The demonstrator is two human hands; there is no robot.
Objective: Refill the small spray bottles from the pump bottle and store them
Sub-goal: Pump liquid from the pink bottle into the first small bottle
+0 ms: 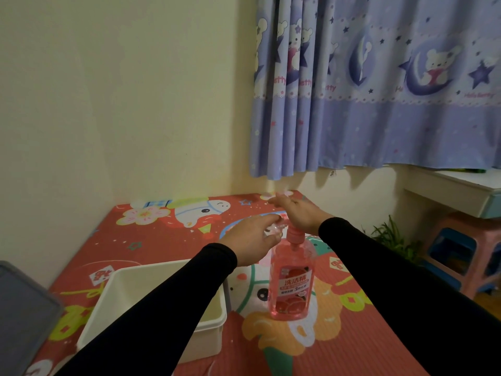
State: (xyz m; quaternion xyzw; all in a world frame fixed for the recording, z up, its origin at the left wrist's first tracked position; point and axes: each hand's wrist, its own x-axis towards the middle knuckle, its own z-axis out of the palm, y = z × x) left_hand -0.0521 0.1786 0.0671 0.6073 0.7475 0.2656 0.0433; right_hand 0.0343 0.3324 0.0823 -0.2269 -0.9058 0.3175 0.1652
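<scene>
Pump bottle [291, 278]: pink, upright on red mat [352, 335]. Right hand [299, 213]: flat on pump head, fingers straight. Left hand [250, 240]: fingers curled round small clear spray bottle [273, 230] at nozzle. White bin [151, 305]: just left.

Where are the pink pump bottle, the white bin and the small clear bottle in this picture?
pink pump bottle [292, 283], head view, on its front label.
white bin [214, 322], head view, on its near right rim.
small clear bottle [275, 231], head view, on the clear body showing beside the left hand's [250, 241] fingers.
</scene>
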